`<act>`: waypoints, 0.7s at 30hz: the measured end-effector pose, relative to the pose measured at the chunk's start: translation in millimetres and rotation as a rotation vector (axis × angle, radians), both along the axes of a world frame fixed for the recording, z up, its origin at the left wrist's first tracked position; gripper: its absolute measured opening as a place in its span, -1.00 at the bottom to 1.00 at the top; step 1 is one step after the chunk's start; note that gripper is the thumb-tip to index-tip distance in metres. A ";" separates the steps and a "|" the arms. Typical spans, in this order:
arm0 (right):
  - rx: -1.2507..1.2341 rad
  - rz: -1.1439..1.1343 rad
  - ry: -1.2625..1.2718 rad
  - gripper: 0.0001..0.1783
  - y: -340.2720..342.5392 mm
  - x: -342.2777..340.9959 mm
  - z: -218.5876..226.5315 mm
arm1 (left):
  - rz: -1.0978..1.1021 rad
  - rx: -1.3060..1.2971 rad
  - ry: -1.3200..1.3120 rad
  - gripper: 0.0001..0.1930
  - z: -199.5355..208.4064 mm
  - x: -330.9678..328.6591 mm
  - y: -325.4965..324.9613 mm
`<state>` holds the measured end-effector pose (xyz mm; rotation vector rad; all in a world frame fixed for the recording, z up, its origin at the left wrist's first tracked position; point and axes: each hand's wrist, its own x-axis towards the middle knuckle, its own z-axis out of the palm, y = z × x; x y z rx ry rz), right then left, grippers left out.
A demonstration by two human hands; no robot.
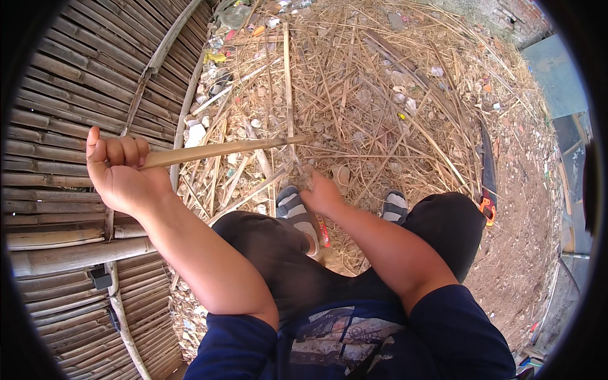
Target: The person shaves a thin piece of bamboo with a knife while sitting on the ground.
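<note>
View from above of a seated person in dark trousers, a dark blue printed shirt and grey sandals, on dirt ground (pixel 519 253) strewn with dry bamboo offcuts and litter.

The left hand (pixel 117 171) is raised and clenched around one end of a long, thin bamboo strip (pixel 221 151), which runs roughly level to the right, above the scraps. The right hand (pixel 320 193) is closed low over the knees, just beside the strip's far end. It seems to grasp a small tool or blade, but the pictures do not show what.

The strip is already split thin and pale; whether it is being shaved smooth cannot be told. A woven bamboo panel (pixel 69 114) along the left edge of the ground looks largely assembled. A saw with an orange handle (pixel 487 183) lies untouched on the ground at right.
</note>
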<state>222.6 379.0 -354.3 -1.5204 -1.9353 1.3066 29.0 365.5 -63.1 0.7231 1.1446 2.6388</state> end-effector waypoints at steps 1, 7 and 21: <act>0.030 0.014 0.026 -0.59 0.8 -0.2 -5.4 | 0.008 0.003 -0.004 -0.77 -0.2 -4.5 -0.7; 0.048 0.209 0.238 -0.56 -4.7 -17.4 66.3 | 0.048 -0.026 -0.009 -0.71 -1.4 -0.9 -0.7; 0.053 0.232 0.237 -0.54 -1.8 -13.4 61.0 | 0.218 -0.075 -0.089 -0.67 -2.4 -15.5 -5.3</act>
